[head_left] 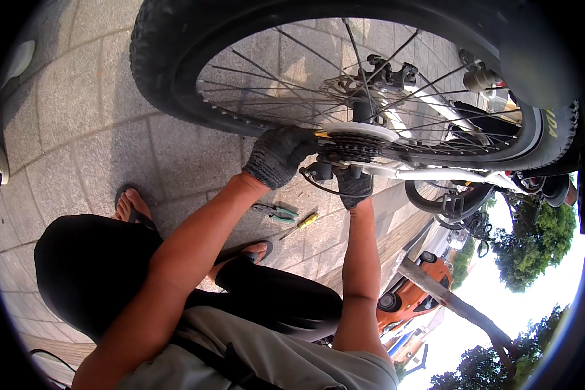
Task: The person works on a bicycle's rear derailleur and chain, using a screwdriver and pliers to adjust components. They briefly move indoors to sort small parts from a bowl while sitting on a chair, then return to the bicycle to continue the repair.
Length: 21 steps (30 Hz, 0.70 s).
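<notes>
gloved left hand [278,157] is resting curled beside the cassette [354,149], which is sitting mid bicycle wheel [166,81]; right hand [355,190] is showing partly behind the rear derailleur [319,171], either pinch remaining undeterminable.

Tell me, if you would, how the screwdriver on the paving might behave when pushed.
The screwdriver would probably roll, since its yellow handle looks rounded. It should stay stiff, as it looks straight along its length. Pushed toward the pliers, it may knock them, since they lie close by.
</notes>
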Motion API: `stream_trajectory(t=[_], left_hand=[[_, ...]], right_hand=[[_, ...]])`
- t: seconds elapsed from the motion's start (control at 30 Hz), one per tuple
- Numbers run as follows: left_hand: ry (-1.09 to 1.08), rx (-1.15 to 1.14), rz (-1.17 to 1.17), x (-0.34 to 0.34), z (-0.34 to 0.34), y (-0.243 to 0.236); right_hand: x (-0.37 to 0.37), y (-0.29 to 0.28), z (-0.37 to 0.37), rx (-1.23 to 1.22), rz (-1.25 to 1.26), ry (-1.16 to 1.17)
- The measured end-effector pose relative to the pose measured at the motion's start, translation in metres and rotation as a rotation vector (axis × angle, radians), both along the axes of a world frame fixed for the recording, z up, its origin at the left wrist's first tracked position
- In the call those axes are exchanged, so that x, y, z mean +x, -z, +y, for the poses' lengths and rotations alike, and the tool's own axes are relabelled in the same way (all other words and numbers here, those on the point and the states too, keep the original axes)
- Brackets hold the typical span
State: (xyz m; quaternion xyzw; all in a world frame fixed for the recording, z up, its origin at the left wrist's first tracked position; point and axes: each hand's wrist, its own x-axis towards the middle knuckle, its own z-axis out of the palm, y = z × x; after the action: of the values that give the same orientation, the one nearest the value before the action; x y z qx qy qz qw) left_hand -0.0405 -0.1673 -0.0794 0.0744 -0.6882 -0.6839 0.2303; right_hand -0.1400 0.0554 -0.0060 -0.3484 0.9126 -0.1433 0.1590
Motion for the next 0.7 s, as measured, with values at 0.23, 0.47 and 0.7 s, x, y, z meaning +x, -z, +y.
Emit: stream_trajectory(t=[0.23,0.47,0.7], left_hand=[[0.01,-0.033,-0.017,0.002,-0.004,-0.005],[-0.046,-0.116,0.034,0.0,-0.004,-0.005],[-0.029,0.012,0.01,-0.002,-0.002,-0.002]], right_hand=[[-0.001,0.008,0.007,-0.001,0.07,-0.055],[0.006,-0.007,-0.013,-0.034,0.125,-0.076],[0.001,-0.002,-0.002,0.036,0.145,-0.089]])
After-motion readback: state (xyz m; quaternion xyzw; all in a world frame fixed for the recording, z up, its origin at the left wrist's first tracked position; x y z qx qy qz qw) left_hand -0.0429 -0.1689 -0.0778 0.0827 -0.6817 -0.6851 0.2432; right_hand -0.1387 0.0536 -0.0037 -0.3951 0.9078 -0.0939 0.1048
